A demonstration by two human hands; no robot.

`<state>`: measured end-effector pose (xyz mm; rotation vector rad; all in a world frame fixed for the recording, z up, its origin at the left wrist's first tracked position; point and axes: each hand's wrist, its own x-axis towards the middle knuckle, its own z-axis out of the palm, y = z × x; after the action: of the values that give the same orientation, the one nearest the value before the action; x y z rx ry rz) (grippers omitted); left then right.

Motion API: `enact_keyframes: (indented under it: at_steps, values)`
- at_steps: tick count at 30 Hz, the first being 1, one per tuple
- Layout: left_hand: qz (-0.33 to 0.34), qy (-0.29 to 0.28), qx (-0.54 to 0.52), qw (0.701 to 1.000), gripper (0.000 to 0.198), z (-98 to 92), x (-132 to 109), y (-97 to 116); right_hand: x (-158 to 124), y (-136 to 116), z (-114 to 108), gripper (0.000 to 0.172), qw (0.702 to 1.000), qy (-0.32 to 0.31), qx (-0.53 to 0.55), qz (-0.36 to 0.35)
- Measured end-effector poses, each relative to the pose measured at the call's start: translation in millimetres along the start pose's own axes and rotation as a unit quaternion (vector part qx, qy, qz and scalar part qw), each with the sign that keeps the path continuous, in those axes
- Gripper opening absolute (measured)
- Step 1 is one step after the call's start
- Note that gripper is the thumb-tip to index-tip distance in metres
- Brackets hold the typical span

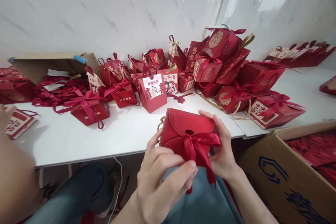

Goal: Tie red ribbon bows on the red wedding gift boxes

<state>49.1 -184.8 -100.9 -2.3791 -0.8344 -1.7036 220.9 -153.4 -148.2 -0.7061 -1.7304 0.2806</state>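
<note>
- Box (193,120): red, with overlapping rounded flaps and a dark hole at their meeting; it was held in front of the person, just before the near edge of the bench (123,138), above the lap.
- Ribbon (193,148): red, it was tied in a bow on the box, one tail hanging down the front; a gold cord (160,124) showed at the left side.
- Left hand (165,178): its grip was pinched on the ribbon; an upper finger lay along the box's left side.
- Right hand (222,147): its grip was clasped round the box's right side, fingers at the upper edge.
- Bench, middle: a portrait box (154,94) stood upright behind the held one; two bow-topped boxes (90,111) lay to its left.
- Bench, right: a pile (223,59) of red boxes leaned together near the tiled wall (105,14).
- Bench, left: a carton (64,60) held a red heap (63,91); at the edge, another person's hand (6,113) was near a patterned box (20,124).
- Lower right: a large carton (273,175) contained red pieces (315,150).
</note>
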Motion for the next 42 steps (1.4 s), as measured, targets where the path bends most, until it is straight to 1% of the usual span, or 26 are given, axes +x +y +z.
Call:
enact_keyframes:
  at_steps: [9,22,27,29,31,32,34,35,36,37,38,39,40,41,42]
  values:
    - [-0.004,0.001,-0.005,1.000,0.009,0.1,-1.1,-0.7,-1.1,1.3,0.5,0.099,1.000,0.000,0.005,0.007]
    - [0.001,0.006,-0.008,1.000,0.012,0.2,-0.7,-2.0,-2.0,1.9,0.3,0.100,1.000,-0.005,0.018,0.014]
    - [0.005,-0.005,0.003,1.000,0.012,0.0,-0.5,0.2,-2.6,1.0,0.0,0.100,1.000,-0.007,0.016,0.017]
    - [-0.001,-0.002,-0.013,1.000,0.012,-1.1,-1.6,0.1,-2.1,0.4,-0.3,0.100,1.000,-0.009,0.013,0.017]
    - [-0.035,0.023,-0.037,0.998,0.015,-2.7,-3.0,-4.8,-1.7,0.6,-1.8,0.102,1.000,-0.012,0.005,0.014]
    - [-0.073,0.042,-0.041,0.996,0.016,-3.2,-3.4,-10.0,-1.7,1.2,-3.3,0.102,1.000,-0.016,-0.001,0.010]
    - [-0.189,0.068,-0.028,0.979,0.014,-2.0,-3.5,-26.8,-2.7,3.1,-8.1,0.103,1.000,-0.022,-0.011,0.012]
    - [-0.256,0.060,-0.015,0.965,0.010,0.8,-3.5,-37.6,-3.7,4.4,-11.5,0.104,0.999,-0.017,-0.011,0.024]
    - [-0.316,0.035,-0.007,0.948,0.009,5.7,-3.7,-49.0,-5.0,5.6,-15.7,0.106,0.999,-0.001,-0.007,0.047]
    - [-0.356,-0.011,-0.007,0.935,0.012,13.1,-4.3,-60.0,-6.3,6.7,-20.5,0.107,0.996,0.029,0.005,0.080]
    - [-0.372,-0.064,-0.009,0.926,0.015,22.9,-5.7,-69.4,-7.6,7.4,-26.0,0.106,0.990,0.069,0.027,0.122]
    - [-0.360,-0.118,-0.019,0.925,0.017,34.9,-7.9,-76.5,-8.5,7.7,-32.3,0.103,0.977,0.114,0.059,0.171]
    - [-0.322,-0.178,-0.034,0.929,0.020,48.4,-10.9,-80.9,-9.1,7.4,-39.2,0.095,0.956,0.159,0.101,0.223]
    - [-0.265,-0.237,-0.041,0.934,0.024,62.4,-14.6,-82.5,-9.2,6.3,-46.7,0.084,0.928,0.199,0.148,0.280]
    - [-0.200,-0.290,-0.038,0.935,0.031,75.9,-18.7,-81.8,-8.9,4.6,-54.5,0.071,0.891,0.229,0.198,0.338]
